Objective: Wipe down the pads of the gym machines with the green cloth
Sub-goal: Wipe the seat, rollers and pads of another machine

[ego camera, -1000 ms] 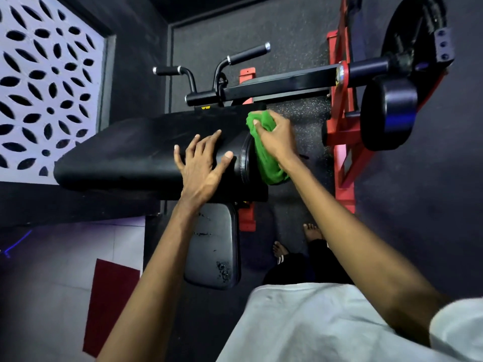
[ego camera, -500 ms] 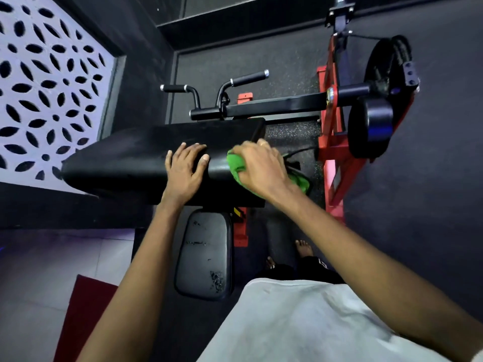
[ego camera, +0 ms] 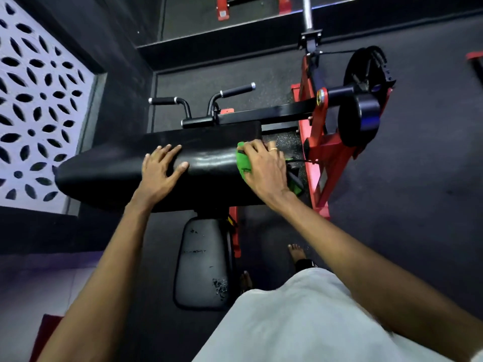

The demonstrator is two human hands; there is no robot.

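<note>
Pressing down at the centre of the frame, the right hand (ego camera: pixel 264 168) bunches the green cloth (ego camera: pixel 243 163) against the right end of the long black pad (ego camera: pixel 112 168), with its fingers curled over the wad. Part of the cloth hangs off the pad's end below the wrist. The left hand (ego camera: pixel 159 171) lies flat and released on the pad just left of centre, fingers spread, grasping nothing.

The cloth looks soft, light and limp, and should crumple to whatever shape the palm gives it. I judge it best held as a folded wad under the whole hand, with loose tails tucked in so they do not snag on the red frame (ego camera: pixel 321 152) close by at the right. The pad is a broad rounded cushion in smooth, slightly glossy black vinyl. It probably gives a little under pressure and lets the cloth slide easily.

At lower centre, a smaller seat pad (ego camera: pixel 202 259) has the same covering, but it is scuffed and torn near its lower corner, where a cloth could catch. Two bent handles (ego camera: pixel 237 90) with black grips and metal caps rise behind the long pad. A round roller cushion (ego camera: pixel 366 118) sits at the upper right.
</note>
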